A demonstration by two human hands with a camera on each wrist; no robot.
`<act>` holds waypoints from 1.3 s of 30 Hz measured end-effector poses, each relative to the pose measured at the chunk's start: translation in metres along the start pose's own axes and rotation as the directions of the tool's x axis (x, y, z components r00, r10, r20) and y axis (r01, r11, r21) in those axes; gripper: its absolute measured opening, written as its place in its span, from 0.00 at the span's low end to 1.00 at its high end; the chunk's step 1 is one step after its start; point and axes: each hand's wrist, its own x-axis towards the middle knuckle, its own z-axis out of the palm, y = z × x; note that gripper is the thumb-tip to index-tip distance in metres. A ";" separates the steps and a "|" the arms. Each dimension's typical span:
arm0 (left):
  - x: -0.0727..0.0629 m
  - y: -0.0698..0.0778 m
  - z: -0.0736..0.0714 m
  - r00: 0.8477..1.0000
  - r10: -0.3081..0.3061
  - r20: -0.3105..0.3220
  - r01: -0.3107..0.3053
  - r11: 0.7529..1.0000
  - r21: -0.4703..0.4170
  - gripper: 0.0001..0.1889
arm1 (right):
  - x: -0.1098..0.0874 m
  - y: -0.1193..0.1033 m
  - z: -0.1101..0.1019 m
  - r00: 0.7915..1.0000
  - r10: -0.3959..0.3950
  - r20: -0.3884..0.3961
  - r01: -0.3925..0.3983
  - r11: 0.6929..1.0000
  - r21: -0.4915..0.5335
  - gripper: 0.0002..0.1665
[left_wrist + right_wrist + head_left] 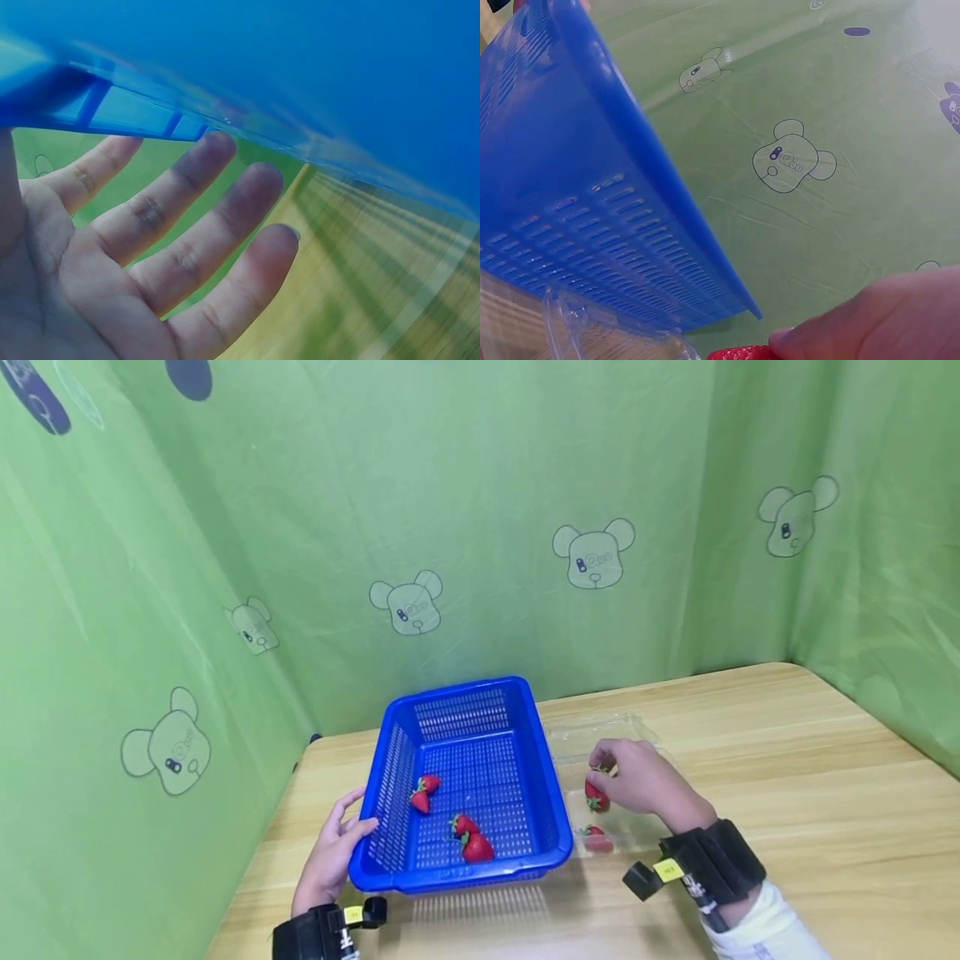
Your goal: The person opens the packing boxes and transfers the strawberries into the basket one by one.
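A blue plastic basket [468, 882] with slotted walls stands in the middle, several red strawberries [477, 847] inside it in two small groups. My left hand [330, 856] holds its left side, thumb over the rim; in the left wrist view the fingers [251, 289] spread beneath the blue rim. To the right of the basket, my right hand [641, 781] pinches a strawberry [595, 795] over a clear plastic box [573, 743]. Another strawberry [597, 839] lies in the box's near part. In the right wrist view the thumb touches a red strawberry [742, 352] at the bottom edge.
Everything stands on a light wooden table [810, 760]. A green curtain [495, 510] with mouse-head prints encloses the back and both sides. The basket's right wall rises close beside the clear box. Black bands [716, 864] with small cameras sit on both wrists.
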 end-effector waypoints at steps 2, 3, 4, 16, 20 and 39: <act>0.000 0.000 -0.001 1.000 0.001 -0.002 -0.001 1.000 0.011 0.31 | 0.000 -0.002 0.000 1.000 0.000 -0.001 0.000 1.000 0.007 0.04; 0.001 0.000 -0.001 1.000 0.000 -0.003 0.000 1.000 0.014 0.31 | 0.000 -0.002 0.000 1.000 -0.001 -0.003 0.001 1.000 0.010 0.04; 0.000 0.001 -0.001 1.000 0.002 -0.002 -0.002 1.000 0.015 0.31 | 0.000 -0.003 -0.001 1.000 -0.003 -0.006 0.003 1.000 0.013 0.04; -0.005 0.001 0.001 1.000 -0.007 -0.011 0.007 1.000 -0.013 0.31 | 0.001 -0.010 -0.005 0.999 -0.030 -0.038 0.030 1.000 0.010 0.04; -0.004 0.000 0.001 1.000 -0.010 -0.006 0.010 1.000 -0.017 0.32 | -0.001 -0.010 -0.005 0.999 -0.025 -0.036 0.025 1.000 0.015 0.04; -0.001 0.000 0.001 1.000 0.007 0.001 -0.007 1.000 -0.007 0.31 | -0.004 -0.011 -0.003 0.998 -0.036 -0.055 0.039 0.998 0.052 0.04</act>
